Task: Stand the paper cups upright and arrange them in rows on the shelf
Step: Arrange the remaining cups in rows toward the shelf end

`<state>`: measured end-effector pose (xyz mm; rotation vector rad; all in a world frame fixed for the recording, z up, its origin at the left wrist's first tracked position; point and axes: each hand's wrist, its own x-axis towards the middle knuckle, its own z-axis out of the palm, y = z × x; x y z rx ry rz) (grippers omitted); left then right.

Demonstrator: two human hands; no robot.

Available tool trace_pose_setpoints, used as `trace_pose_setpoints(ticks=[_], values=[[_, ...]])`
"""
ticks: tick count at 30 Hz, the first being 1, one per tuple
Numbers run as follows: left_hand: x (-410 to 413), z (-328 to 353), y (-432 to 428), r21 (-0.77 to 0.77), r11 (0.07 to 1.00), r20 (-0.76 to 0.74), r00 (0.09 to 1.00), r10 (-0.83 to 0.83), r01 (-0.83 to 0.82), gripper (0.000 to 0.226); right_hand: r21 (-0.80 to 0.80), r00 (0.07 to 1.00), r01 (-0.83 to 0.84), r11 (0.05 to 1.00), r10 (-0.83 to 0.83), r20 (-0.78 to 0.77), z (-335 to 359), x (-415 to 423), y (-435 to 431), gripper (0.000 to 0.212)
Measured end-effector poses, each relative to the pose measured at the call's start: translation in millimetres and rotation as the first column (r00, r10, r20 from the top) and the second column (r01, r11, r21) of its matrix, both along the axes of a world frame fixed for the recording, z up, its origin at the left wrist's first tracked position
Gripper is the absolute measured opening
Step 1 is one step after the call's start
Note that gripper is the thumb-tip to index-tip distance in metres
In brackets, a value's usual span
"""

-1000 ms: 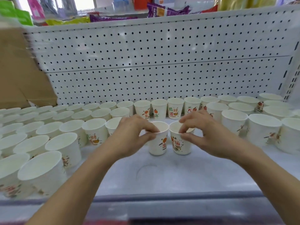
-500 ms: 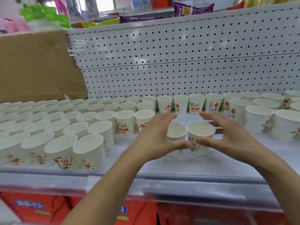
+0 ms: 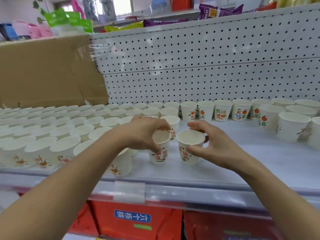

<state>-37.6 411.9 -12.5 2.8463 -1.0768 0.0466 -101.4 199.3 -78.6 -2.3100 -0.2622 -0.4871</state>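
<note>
Two white printed paper cups stand upright near the front of the white shelf [image 3: 251,158]. My left hand [image 3: 143,134] grips the left cup [image 3: 160,149] by its rim, fingers curled over the top. My right hand [image 3: 213,144] holds the right cup [image 3: 189,148], thumb in front and fingers behind its rim. Rows of upright cups [image 3: 57,130] fill the shelf's left part, just left of my left hand. One row of cups [image 3: 223,110] lines the back, and several more cups [image 3: 292,125] stand at the right.
A white pegboard wall [image 3: 207,66] closes the back of the shelf. A brown cardboard box [image 3: 46,71] leans at the back left. The shelf's front rail carries a clear label holder [image 3: 129,191]. Red packages [image 3: 138,220] sit on the level below.
Both hands let go of the cups, then closed on them again and drew them toward the shelf's front. The view has shifted so more of the left rows shows.
</note>
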Motion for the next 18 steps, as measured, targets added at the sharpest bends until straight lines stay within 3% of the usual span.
trace_pose_setpoints(ticks=[6, 12, 18], values=[[9.7, -0.1, 23.6, 0.027, 0.999, 0.053, 0.998, 0.019, -0.02, 0.066, 0.049, 1.0, -0.024, 0.999, 0.023, 0.014, -3.2, 18.4, 27.4, 0.066], [11.6, -2.6, 35.0, 0.004, 0.99, 0.135, 0.981, 0.14, -0.142, 0.073, 0.055, 0.999, 0.028, 0.998, -0.03, 0.032, -7.0, 23.2, 40.2, 0.066], [15.6, -5.9, 39.9, -0.096, 0.991, 0.06, 0.993, 0.104, -0.097, 0.052, 0.068, 0.998, 0.061, 0.996, -0.063, 0.019, -6.6, 26.4, 45.4, 0.054]])
